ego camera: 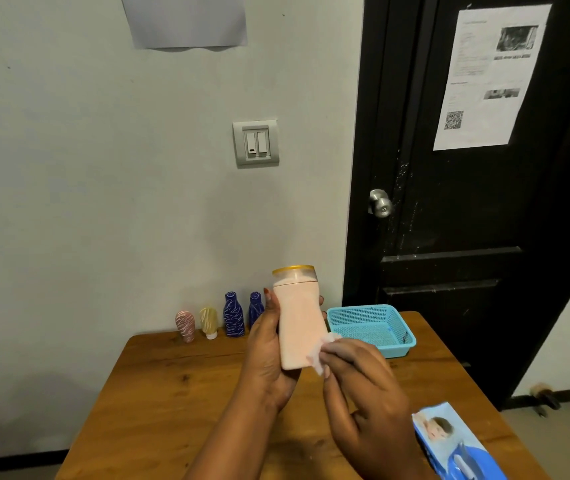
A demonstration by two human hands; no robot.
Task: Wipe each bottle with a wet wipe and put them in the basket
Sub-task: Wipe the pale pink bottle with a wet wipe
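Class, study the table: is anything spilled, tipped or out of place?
Nothing stands out. Four bottles stand upright by the wall, the basket sits flat, the pink bottle in the left hand is capped.

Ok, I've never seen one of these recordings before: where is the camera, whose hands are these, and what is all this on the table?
There is no machine here: a person works with bare hands, and the single picture comes from a wide-angle camera on their head, looking forward and down. The left hand grips a pale pink bottle with a yellow cap, roughly upright above the wooden table. The right hand pinches a white wet wipe against its lower side. By the wall stand a small pink bottle, a yellow bottle, a blue bottle and a second blue bottle. To the right sits a blue basket with nothing visible inside. A wipes pack lies at the near right corner.
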